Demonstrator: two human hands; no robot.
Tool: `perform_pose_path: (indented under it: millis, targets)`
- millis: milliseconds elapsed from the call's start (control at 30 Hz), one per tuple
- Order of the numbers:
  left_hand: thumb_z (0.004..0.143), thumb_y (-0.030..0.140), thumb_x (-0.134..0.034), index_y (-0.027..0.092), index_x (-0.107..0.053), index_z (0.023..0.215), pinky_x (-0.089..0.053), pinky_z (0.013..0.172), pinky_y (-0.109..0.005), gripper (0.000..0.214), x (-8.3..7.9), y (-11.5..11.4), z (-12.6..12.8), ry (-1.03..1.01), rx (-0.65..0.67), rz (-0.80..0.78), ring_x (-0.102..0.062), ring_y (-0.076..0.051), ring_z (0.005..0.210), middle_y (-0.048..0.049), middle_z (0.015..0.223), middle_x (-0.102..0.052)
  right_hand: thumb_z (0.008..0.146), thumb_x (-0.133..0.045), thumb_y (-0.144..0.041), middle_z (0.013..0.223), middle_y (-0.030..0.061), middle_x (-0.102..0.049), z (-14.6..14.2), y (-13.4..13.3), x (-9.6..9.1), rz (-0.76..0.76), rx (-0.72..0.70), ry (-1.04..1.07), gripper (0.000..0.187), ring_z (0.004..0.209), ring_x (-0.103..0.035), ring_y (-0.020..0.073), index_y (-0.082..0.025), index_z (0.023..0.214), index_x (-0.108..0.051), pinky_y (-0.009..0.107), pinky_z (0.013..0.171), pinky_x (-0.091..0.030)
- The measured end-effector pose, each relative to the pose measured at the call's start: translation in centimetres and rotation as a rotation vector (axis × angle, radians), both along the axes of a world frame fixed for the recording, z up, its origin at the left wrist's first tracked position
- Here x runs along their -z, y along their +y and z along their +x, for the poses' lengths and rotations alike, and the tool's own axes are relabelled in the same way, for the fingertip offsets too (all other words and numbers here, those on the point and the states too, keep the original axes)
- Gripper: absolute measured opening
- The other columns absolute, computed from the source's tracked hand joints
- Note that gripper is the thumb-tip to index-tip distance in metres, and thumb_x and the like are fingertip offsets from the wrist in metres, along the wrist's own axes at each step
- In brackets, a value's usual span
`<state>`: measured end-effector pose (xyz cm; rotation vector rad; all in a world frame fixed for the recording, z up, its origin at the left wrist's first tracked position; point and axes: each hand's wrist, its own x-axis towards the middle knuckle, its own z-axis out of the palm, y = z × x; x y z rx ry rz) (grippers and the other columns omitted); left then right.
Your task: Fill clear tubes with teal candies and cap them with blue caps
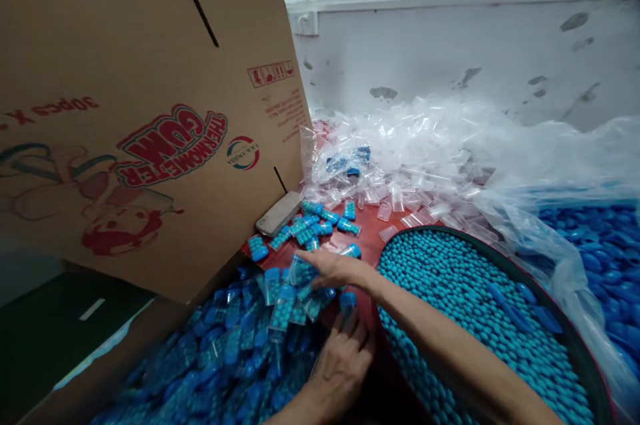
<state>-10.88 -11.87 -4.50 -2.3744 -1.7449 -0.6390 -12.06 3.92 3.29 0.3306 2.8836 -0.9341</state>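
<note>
My right hand [334, 268] reaches left across the red table [370, 232], palm down, fingers stretched flat over several small clear tubes filled with blue candies [293, 292]. My left hand [343, 362] lies just below it, fingers extended against the table edge, beside one blue-capped tube [347, 302]. More filled tubes [320, 222] lie scattered on the table near a grey phone [279, 213]. Below the edge, a cardboard box holds a heap of filled tubes [210, 365].
The box's big open flap [140, 98] stands up at the left. A round tub of loose blue candies [465, 305] sits right of my arms. Empty clear tubes [415, 158] are piled behind in plastic. A plastic bag of blue caps [595, 245] is far right, by a white wall.
</note>
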Motion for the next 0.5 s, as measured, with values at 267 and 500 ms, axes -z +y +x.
perform_pose_path:
  millis: [267,500]
  targets:
    - [0.08,0.026,-0.042,0.018,-0.053,0.099,-0.026,0.093,-0.048,0.024,0.2,2.3,-3.4,0.134,-0.085,-0.08,-0.034,-0.03,0.116,-0.0088,0.106,-0.053,0.075,-0.052,-0.03,0.126,0.0175,-0.031,0.5,8.6,1.9,0.177,0.588,0.032,0.055,0.112,-0.037,0.0268,-0.013,0.124,-0.034,0.036,0.087,-0.034]
    - [0.078,0.019,-0.039,0.02,-0.058,0.097,-0.032,0.09,-0.043,0.027,1.9,-3.5,-9.3,0.119,-0.389,0.123,-0.044,-0.026,0.107,-0.0082,0.102,-0.057,0.074,-0.052,-0.035,0.129,0.0127,-0.029,0.0,4.4,3.8,0.206,0.471,-0.101,0.043,0.107,-0.042,0.0276,-0.018,0.113,-0.043,0.037,0.082,-0.036]
